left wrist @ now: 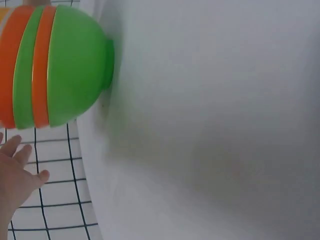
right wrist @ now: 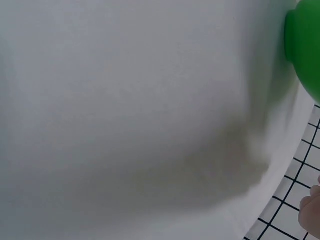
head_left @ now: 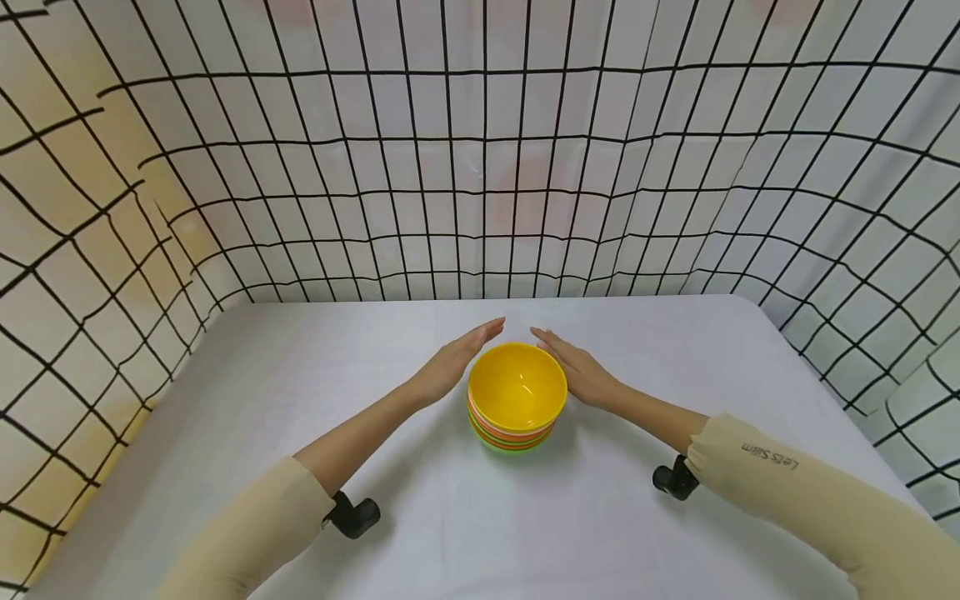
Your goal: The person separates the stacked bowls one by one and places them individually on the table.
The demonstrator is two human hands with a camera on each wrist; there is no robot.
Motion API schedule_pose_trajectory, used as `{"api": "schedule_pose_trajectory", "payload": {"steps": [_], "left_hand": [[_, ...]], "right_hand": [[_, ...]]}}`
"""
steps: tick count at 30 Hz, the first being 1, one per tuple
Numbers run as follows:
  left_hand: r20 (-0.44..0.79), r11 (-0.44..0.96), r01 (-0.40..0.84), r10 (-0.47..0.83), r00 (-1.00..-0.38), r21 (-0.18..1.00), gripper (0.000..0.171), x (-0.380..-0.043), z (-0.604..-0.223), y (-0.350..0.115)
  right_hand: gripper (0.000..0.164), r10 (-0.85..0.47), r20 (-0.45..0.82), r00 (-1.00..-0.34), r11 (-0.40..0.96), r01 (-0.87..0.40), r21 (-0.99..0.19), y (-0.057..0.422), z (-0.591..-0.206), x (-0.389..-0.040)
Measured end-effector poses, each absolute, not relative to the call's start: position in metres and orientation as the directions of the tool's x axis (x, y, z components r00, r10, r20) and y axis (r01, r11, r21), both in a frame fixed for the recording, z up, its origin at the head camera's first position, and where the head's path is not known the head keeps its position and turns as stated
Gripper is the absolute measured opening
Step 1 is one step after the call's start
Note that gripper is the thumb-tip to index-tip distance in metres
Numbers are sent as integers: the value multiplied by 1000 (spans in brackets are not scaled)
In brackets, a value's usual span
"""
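Observation:
A stack of nested bowls stands upright on the white-covered table. Its top yellow bowl (head_left: 517, 387) shows its inside, and orange and green rims peek out beneath. At the bottom sits a green bowl (left wrist: 77, 67), its foot on the cloth; the right wrist view catches only part of this green bowl (right wrist: 307, 47). My left hand (head_left: 459, 360) is beside the stack's left side, fingers straight and pointing forward. On the other side, my right hand (head_left: 581, 371) lies close against the stack, fingers extended. Whether either palm touches the bowls, I cannot tell.
White cloth covers the table (head_left: 315, 358). Behind it and along both sides rises a pale backdrop with a black grid (head_left: 483, 192). A small black camera (head_left: 356, 517) is strapped at my left wrist, another black camera (head_left: 675, 479) at my right.

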State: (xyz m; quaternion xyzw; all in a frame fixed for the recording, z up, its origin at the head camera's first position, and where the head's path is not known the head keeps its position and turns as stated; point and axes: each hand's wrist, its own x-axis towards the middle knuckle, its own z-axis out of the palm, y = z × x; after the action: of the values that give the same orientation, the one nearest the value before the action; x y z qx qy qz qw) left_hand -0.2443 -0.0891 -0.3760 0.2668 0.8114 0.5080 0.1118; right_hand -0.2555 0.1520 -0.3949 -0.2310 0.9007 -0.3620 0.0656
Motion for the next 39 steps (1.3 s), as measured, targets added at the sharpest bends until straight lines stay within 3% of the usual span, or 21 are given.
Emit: {"api": "schedule_pose_trajectory", "payload": {"steps": [4, 11, 14, 20, 31, 39], "left_hand": [[118, 294, 335, 569, -814, 895, 53, -232, -376, -87], [216, 242, 408, 562, -798, 880, 47, -220, -383, -95], [234, 228, 418, 559, -796, 879, 54, -215, -388, -100], [229, 243, 408, 534, -814, 880, 84, -207, -395, -102], [184, 363, 432, 551, -814, 825, 114, -201, -402, -100], [208, 343, 434, 533, -820, 833, 114, -202, -400, -94]], "right_hand": [[51, -461, 111, -880, 579, -393, -714, 155, -397, -250], [46, -424, 329, -844, 469, -515, -717, 155, -405, -237], [47, -428, 379, -820, 433, -554, -711, 152, -408, -231], [46, -487, 397, -778, 338, -587, -735, 149, -412, -219], [101, -531, 336, -778, 219, -509, -833, 147, -420, -203], [112, -511, 431, -743, 191, -588, -786, 144, -410, -199]]}}
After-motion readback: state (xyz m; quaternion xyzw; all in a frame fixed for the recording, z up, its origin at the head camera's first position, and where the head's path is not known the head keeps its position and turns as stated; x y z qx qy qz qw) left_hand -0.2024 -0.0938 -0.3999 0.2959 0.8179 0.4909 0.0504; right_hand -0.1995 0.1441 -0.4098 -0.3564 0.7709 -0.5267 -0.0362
